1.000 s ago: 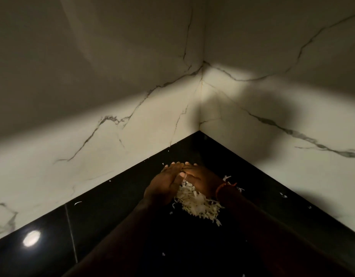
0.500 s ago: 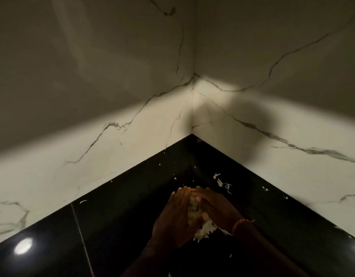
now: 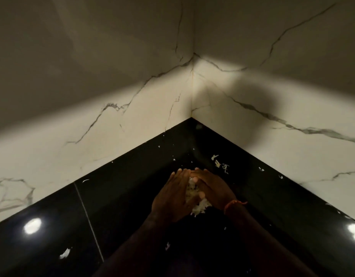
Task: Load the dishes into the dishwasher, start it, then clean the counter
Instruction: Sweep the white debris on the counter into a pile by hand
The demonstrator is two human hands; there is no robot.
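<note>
On the glossy black counter point(image 3: 120, 198), near its back corner, my left hand point(image 3: 171, 198) and my right hand point(image 3: 214, 188) press toward each other with their fingertips touching. Between the palms sits a heap of pale shredded food scraps point(image 3: 200, 207), part of it spilling out below the hands. The fingers of both hands lie fairly straight along the heap. An orange thread point(image 3: 233, 204) circles my right wrist. Whether the heap is lifted off the counter I cannot tell.
A few loose shreds point(image 3: 220, 164) lie behind my hands toward the corner. Small white bits point(image 3: 65, 253) dot the counter at the front left and along the right wall. White marble-patterned walls point(image 3: 132, 126) close the corner on both sides.
My hands have drawn the scraps back from the corner toward me and closed in around them into a tighter heap. Some shreds stayed behind near the corner.
</note>
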